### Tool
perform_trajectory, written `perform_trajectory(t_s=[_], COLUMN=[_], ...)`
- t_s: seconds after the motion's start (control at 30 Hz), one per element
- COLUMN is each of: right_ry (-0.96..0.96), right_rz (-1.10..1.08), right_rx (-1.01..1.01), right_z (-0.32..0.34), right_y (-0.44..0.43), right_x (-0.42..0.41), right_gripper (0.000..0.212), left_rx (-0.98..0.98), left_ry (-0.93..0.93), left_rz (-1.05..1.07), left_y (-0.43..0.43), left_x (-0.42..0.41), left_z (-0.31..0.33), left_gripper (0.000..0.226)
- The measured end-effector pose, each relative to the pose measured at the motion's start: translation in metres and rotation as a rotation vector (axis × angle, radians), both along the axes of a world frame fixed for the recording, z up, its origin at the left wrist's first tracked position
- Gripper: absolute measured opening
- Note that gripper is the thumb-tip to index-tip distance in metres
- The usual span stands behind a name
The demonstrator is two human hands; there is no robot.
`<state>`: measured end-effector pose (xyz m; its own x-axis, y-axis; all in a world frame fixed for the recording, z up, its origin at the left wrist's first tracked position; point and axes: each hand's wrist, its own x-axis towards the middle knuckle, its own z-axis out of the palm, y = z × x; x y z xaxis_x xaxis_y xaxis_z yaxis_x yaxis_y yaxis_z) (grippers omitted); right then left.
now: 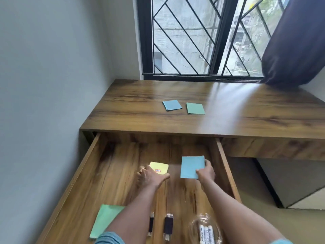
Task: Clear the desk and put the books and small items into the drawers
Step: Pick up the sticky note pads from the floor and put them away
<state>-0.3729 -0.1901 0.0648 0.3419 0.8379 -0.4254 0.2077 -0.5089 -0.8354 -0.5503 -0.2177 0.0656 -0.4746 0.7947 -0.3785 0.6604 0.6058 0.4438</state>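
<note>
A wide wooden drawer (88,166) stands pulled out under the desk (237,113). Inside it, my left hand (149,176) rests on a yellow pad (161,167) lying on the drawer floor. My right hand (206,170) grips a blue pad (191,167) by its right edge, low over the drawer's right half. On the desk top lie a second blue pad (172,105) and a green pad (195,108), side by side. A green sheet (105,221), two dark small items (168,226) and a clear pack of markers (205,231) sit at the drawer's near end.
A grey wall runs along the left of the desk. A barred window (193,41) and a dark curtain (295,50) stand behind it. To the right, a closed drawer front (272,147) and a grey cabinet (290,182) sit below the desk.
</note>
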Motion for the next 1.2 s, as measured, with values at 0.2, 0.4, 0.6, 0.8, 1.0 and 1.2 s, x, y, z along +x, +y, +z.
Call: perform_trajectory(t_s=[0.2,0.4,0.6,0.8,1.0,1.2], right_ry=[-0.088,-0.149,-0.441,-0.741,-0.658,-0.628], right_rz=[0.000,0.040,0.077,0.465,0.486,0.452], right_rx=[-0.084,-0.123,-0.084,0.002,-0.115,-0.116], right_z=[-0.015,-0.043,-0.052,-0.065,-0.071,-0.069], right_y=[-0.024,-0.027,-0.030,-0.041,-0.044,-0.041], right_x=[0.024,0.033,0.026,0.017,0.018,0.016], right_gripper=[0.054,0.055,0.064,0.060,0.058,0.058], left_rx=[-0.057,-0.071,-0.030,-0.042,-0.020,-0.033], left_ry=[0.045,0.104,0.067,0.032,0.009,0.047], left_rz=[0.014,0.018,0.031,0.077,0.010,-0.079], left_y=[-0.012,-0.014,-0.005,-0.006,-0.010,-0.019], left_x=[0.036,0.067,0.082,0.091,0.089,0.090], left_z=[-0.016,-0.030,-0.042,-0.050,-0.054,-0.059], left_gripper=[0.094,0.098,0.101,0.101,0.096,0.081])
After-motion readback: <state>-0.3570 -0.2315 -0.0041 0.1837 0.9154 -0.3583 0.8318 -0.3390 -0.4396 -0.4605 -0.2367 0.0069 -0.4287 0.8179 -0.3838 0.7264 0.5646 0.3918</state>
